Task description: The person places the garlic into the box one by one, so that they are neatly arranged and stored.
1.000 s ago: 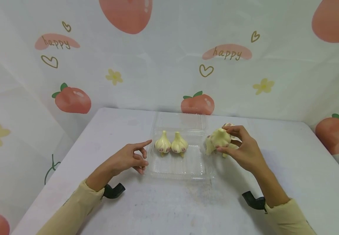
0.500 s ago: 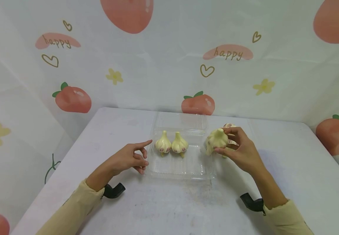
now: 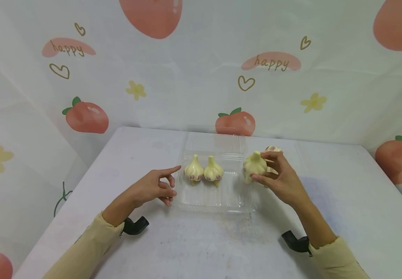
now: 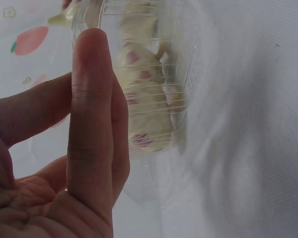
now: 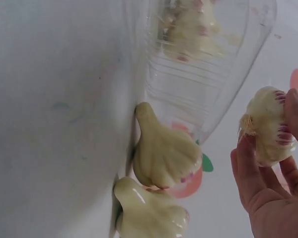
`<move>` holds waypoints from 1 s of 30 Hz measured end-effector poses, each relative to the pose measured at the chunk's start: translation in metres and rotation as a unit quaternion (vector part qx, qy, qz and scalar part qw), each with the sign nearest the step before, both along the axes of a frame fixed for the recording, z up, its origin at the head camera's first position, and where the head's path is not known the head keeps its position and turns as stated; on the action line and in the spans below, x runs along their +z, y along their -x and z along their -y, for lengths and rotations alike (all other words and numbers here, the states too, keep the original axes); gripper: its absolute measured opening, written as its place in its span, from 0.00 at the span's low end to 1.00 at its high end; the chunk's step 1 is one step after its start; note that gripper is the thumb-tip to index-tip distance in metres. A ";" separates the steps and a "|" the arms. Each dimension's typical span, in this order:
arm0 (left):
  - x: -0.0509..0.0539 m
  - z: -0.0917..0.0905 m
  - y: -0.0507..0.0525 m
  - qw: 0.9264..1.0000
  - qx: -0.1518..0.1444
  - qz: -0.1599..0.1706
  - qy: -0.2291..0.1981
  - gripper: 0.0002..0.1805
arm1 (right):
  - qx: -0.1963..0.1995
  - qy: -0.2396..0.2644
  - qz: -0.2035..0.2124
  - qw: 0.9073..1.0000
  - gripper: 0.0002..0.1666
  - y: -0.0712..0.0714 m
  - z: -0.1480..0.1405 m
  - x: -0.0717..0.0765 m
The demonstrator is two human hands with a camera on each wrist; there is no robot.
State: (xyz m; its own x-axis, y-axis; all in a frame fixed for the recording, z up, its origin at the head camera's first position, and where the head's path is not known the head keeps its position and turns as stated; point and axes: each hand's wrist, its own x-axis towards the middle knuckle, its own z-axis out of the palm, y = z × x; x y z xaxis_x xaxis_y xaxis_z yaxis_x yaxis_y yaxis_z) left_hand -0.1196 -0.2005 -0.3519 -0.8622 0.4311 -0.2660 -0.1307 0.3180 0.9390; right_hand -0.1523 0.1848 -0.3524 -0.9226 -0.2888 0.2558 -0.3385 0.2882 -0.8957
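Observation:
My right hand (image 3: pixel 284 180) pinches a garlic bulb (image 3: pixel 255 164) between thumb and fingers, raised at the right rim of a clear plastic box (image 3: pixel 211 199). Its root end (image 5: pixel 248 124) shows in the right wrist view. Inside the box, two garlic bulbs stand side by side, a left one (image 3: pixel 193 170) and a right one (image 3: pixel 213 170). At the box's left side my left hand (image 3: pixel 155 188) has its index finger stretched out to the rim, the other fingers loosely bent. Whether it touches the box I cannot tell.
Two more garlic bulbs, one nearer the box (image 5: pixel 164 151) and one farther (image 5: pixel 151 210), lie on the white table (image 3: pixel 194 248) right of it, mostly behind my right hand in the head view. The box's lid (image 3: pixel 213 143) lies open toward the back wall cloth (image 3: pixel 183 77).
My right hand has carried the garlic bulb a little left, from over the bulbs at the right to the box's right rim. The left hand has stayed still.

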 end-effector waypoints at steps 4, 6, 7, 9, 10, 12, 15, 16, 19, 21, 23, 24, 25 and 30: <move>0.000 0.000 0.000 1.000 0.002 0.002 0.002 0.46 | -0.005 -0.018 -0.002 1.000 0.35 0.001 0.004 -0.003; 0.000 0.000 0.000 1.000 0.003 0.003 0.002 0.46 | -0.007 -0.018 0.006 1.000 0.34 0.001 0.005 -0.004; 0.000 0.000 0.000 1.000 0.002 0.002 0.002 0.46 | -0.009 -0.019 0.012 1.000 0.35 0.001 0.006 -0.004; 0.000 0.000 0.000 1.000 0.001 -0.001 0.000 0.46 | -0.014 -0.016 0.022 1.000 0.35 0.001 0.008 -0.004; 0.000 0.000 0.000 1.000 0.000 -0.002 -0.001 0.46 | -0.017 -0.014 0.026 0.999 0.35 0.001 0.008 -0.004; 0.000 0.000 0.000 1.000 0.002 -0.001 -0.001 0.46 | -0.022 -0.013 0.032 0.999 0.35 0.000 0.010 -0.004; 0.000 0.000 0.000 1.000 0.001 -0.002 -0.001 0.46 | -0.024 -0.004 0.036 0.999 0.34 0.000 0.013 -0.003; 0.000 0.000 0.000 1.000 0.002 -0.001 0.000 0.46 | -0.023 0.000 0.037 0.999 0.34 -0.001 0.014 -0.003; 0.000 -0.001 0.000 1.000 0.005 0.000 0.001 0.45 | -0.027 0.004 0.036 0.999 0.32 -0.001 0.017 -0.002; -0.001 -0.001 0.000 1.000 0.005 -0.001 0.001 0.45 | -0.035 -0.007 0.030 0.999 0.31 -0.001 0.019 -0.002; -0.001 -0.001 0.000 1.000 0.004 -0.002 0.001 0.45 | -0.045 -0.025 0.022 0.998 0.31 -0.002 0.021 -0.003; -0.001 -0.001 0.000 1.000 0.004 -0.003 0.001 0.45 | -0.048 -0.033 0.017 0.998 0.30 -0.002 0.021 -0.003; -0.001 -0.001 0.000 1.000 0.004 -0.004 0.001 0.45 | -0.051 -0.039 0.012 0.998 0.30 -0.002 0.022 -0.003; -0.001 0.000 0.000 1.000 0.003 -0.006 -0.001 0.45 | -0.054 -0.041 -0.013 0.998 0.28 -0.002 0.027 -0.004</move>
